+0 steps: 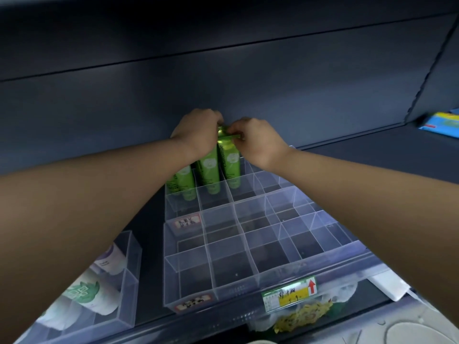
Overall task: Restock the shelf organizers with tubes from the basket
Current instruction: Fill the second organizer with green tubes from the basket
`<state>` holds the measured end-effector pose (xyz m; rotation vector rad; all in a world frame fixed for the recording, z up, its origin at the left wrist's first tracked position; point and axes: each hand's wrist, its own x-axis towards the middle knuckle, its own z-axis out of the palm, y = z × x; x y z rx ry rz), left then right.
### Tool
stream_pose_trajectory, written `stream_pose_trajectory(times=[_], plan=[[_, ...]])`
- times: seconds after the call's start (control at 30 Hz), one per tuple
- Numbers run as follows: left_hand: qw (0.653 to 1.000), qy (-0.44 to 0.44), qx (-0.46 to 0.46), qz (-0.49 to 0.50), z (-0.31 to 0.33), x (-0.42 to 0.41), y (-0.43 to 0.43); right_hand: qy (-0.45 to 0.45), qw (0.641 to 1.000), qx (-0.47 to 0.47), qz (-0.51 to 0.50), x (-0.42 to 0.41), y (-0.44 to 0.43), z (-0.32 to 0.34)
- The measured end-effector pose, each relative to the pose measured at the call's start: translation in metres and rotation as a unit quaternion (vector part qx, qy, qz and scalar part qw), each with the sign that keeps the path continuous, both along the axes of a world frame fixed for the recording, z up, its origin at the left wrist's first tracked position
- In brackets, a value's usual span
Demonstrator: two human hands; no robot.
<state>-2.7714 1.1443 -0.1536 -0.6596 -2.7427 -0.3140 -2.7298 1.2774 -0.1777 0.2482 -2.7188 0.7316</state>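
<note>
1. The fingers (pixel 234 132) of the right hand (pixel 257 141) are pinching the flat crimped top of the rightmost green tube (pixel 231 161).
2. The fingers (pixel 214 119) of the left hand (pixel 198 131) are curling over the tops of the green tubes (pixel 207 170) just beside it. The hand is hiding exactly which one they are gripping.
3. Both hands are reaching to the back of the dark shelf (pixel 372 155), knuckles nearly touching.
4. The green tubes are standing upright, cap down, side by side in the back-row compartments at the left end of a clear organizer (pixel 250 212).
5. A second clear organizer (pixel 231 266) is sitting directly in front of it, at the shelf's front edge.
6. Further left, a clear bin (pixel 130 266) is holding white tubes (pixel 84 294).
7. A yellow-green price tag (pixel 289 294) with a red arrow is hanging on the shelf edge, and a blue packet (pixel 442 122) is lying far to the right.
</note>
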Motion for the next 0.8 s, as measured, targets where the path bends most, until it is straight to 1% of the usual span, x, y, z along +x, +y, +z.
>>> stream_pose_trajectory(times=[0.33, 0.43, 0.57, 0.8], plan=[[0.999, -0.01, -0.037, 0.008, 0.008, 0.029, -0.011, 0.008, 1.0, -0.006, -0.001, 0.025, -0.009, 0.008], [0.999, -0.012, -0.045, 0.01, 0.012, 0.043, -0.014, 0.019, 0.999, 0.042, -0.019, 0.037, -0.014, 0.008], [0.995, 0.025, -0.091, 0.014, 0.014, 0.064, -0.024, 0.017, 0.994, 0.106, -0.035, 0.052, -0.021, 0.008], [0.987, 0.068, -0.147, 0.015, 0.018, 0.104, -0.042, 0.009, 0.989, 0.142, -0.045, 0.086, -0.037, 0.016]])
